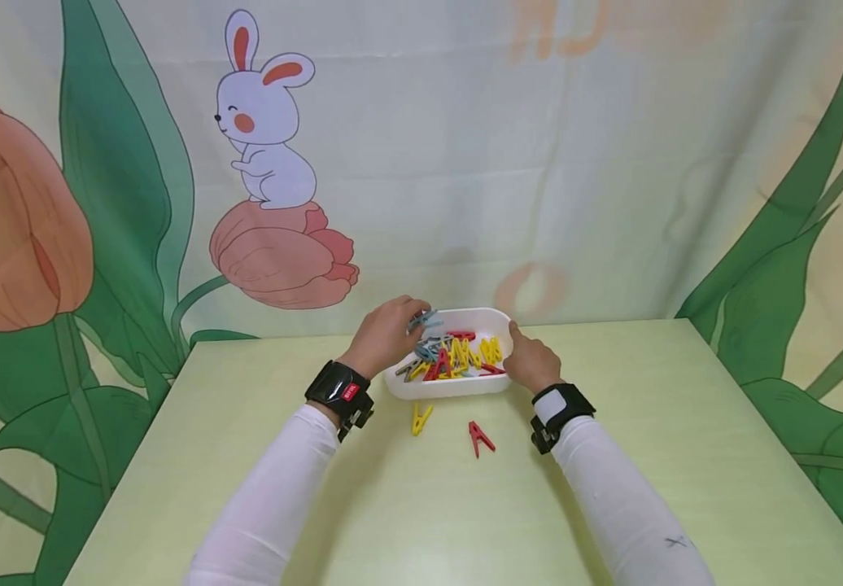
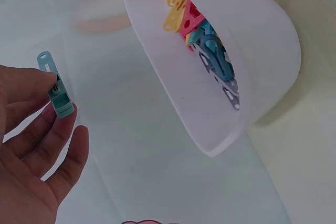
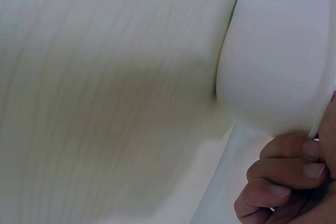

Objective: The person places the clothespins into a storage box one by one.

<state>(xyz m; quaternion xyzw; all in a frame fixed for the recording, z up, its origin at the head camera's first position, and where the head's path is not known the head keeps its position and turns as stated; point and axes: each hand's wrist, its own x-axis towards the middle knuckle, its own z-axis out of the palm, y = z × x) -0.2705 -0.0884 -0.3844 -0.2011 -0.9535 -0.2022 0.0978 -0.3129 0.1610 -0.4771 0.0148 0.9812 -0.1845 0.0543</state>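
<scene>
A white oblong tray (image 1: 445,390) at the table's far edge contains a heap of clothespins in yellow, red, blue-grey and grey. Above its left end, my left hand (image 1: 389,332) pinches a teal clothespin (image 2: 56,85) between thumb and fingers, clear of the heap. My right hand (image 1: 532,359) grips the tray's right end at the rim, its thumb up on the edge; in the right wrist view its curled fingers (image 3: 275,192) show against the outer wall. In front of the tray a yellow clothespin (image 1: 420,418) and a red clothespin (image 1: 480,438) lie on the table.
The pale green table (image 1: 436,521) reaches back to a hanging cloth (image 1: 429,163) printed with a rabbit, tulips and leaves. The cloth stands right behind the tray. Both wrists wear black straps with cameras.
</scene>
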